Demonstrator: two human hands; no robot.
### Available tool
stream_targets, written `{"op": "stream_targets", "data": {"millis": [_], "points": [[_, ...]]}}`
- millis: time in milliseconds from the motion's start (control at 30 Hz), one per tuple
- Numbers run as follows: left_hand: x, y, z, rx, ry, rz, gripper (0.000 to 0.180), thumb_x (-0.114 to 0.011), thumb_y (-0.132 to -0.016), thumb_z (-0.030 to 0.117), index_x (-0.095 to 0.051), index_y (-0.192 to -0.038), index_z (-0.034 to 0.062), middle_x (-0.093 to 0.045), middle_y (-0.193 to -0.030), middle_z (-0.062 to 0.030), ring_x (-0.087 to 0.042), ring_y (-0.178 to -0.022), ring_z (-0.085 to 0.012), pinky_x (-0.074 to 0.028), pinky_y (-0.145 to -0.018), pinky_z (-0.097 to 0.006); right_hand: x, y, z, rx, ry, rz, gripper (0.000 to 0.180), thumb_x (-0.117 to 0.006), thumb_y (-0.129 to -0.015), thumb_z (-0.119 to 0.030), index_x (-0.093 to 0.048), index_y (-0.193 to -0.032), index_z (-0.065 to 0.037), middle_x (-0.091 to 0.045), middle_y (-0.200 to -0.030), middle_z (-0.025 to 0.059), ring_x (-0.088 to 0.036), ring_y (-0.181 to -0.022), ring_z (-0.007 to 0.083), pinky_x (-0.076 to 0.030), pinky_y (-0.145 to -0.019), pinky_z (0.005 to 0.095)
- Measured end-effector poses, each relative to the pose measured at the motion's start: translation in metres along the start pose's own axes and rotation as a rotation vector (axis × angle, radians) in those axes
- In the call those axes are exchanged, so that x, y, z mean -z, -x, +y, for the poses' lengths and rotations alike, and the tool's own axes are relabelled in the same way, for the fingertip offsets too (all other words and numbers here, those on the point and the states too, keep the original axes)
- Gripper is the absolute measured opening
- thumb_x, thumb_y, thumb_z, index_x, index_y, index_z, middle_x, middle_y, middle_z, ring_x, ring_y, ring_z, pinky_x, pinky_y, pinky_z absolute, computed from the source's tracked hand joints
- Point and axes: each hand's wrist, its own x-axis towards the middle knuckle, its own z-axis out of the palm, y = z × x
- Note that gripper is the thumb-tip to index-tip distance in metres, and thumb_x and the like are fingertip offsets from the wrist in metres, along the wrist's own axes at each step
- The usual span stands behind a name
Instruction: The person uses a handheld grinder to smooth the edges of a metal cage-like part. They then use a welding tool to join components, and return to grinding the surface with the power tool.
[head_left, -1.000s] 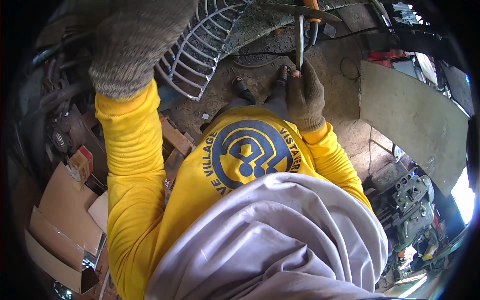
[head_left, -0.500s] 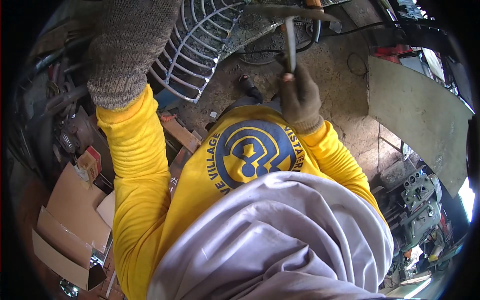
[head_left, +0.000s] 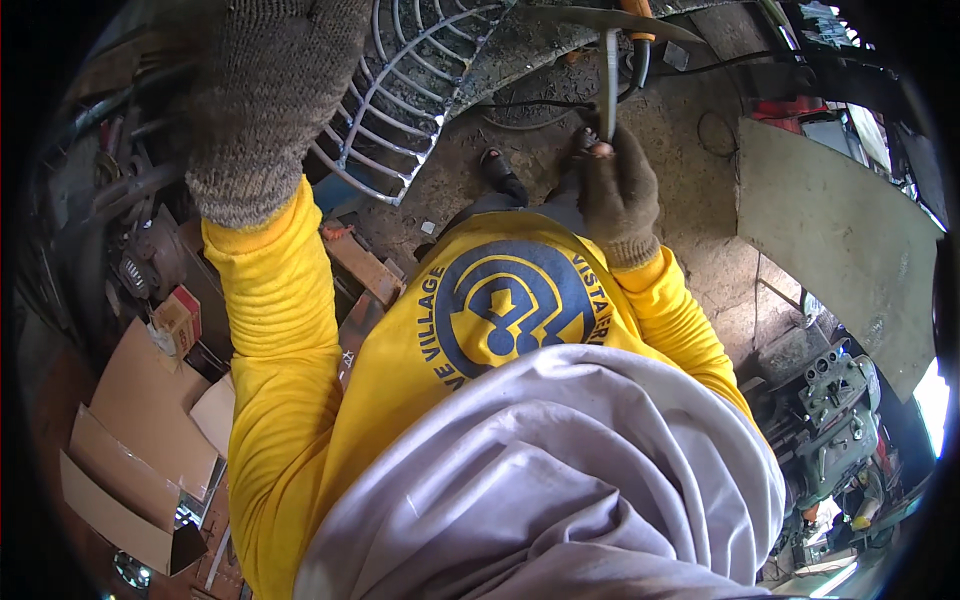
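My right hand (head_left: 620,195), in a brown knit glove, is closed around the handle of a chipping hammer (head_left: 610,80). The hammer's long narrow head lies crosswise at the top of the view, with the metal handle running down from it. My left hand (head_left: 275,90), gloved the same way, is at the upper left beside a curved metal grille (head_left: 400,95) of welded bars. The upper edge cuts off its fingers, so I cannot see what they touch. The grille rests at the edge of a dark, dirty work table (head_left: 540,55).
An orange-handled tool (head_left: 638,38) with a dark cable sits behind the hammer. On the left are opened cardboard boxes (head_left: 150,420) and a small carton (head_left: 177,318). A large metal sheet (head_left: 835,240) and a grey machine (head_left: 835,420) stand on the right.
My right hand and the hammer have shifted a little to the right. The grille and my left hand also appear slightly further right in the view.
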Motion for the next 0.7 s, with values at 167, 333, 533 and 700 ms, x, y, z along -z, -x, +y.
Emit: {"op": "stream_targets", "data": {"millis": [167,333,533,700], "points": [[-0.008,0.003,0.029,0.011,-0.171,0.052,0.034,-0.054,-0.097,0.003,-0.06,-0.129,-0.0076,-0.071,-0.118,-0.0216,-0.068,-0.11,-0.0278,-0.053,-0.098,-0.036,0.016,0.005,-0.003,0.108,0.156,0.009,0.035,-0.061,-0.102,-0.016,-0.064,-0.136,-0.005,-0.069,-0.078,0.0125,-0.07,-0.066,0.0205,-0.053,-0.062,0.0327],[-0.015,-0.009,0.055,-0.067,-0.502,-0.009,0.03,-0.054,-0.096,0.005,-0.064,-0.123,-0.0041,-0.071,-0.111,-0.0243,-0.071,-0.102,-0.0334,-0.056,-0.092,-0.039,0.013,0.01,-0.017,0.278,0.441,-0.04,0.04,-0.067,-0.098,-0.019,-0.064,-0.136,-0.007,-0.072,-0.086,0.0174,-0.074,-0.074,0.0343,-0.056,-0.065,0.0403],[-0.019,-0.009,0.035,-0.126,-0.507,0.023,0.03,-0.055,-0.097,0.007,-0.064,-0.124,-0.0029,-0.072,-0.109,-0.024,-0.071,-0.099,-0.034,-0.056,-0.089,-0.04,0.005,0.011,-0.023,0.351,0.491,-0.07,0.049,-0.069,-0.096,-0.022,-0.06,-0.141,-0.007,-0.074,-0.094,0.0196,-0.073,-0.085,0.0404,-0.057,-0.075,0.0456],[-0.012,-0.002,0.043,-0.108,-0.553,0.05,0.03,-0.055,-0.098,0.008,-0.064,-0.124,-0.0029,-0.072,-0.109,-0.0237,-0.072,-0.099,-0.0336,-0.056,-0.088,-0.04,0.0,0.009,-0.018,0.286,0.483,-0.145,0.054,-0.067,-0.096,-0.024,-0.054,-0.147,-0.013,-0.074,-0.097,0.0196,-0.073,-0.087,0.0413,-0.057,-0.076,0.0482]]}}
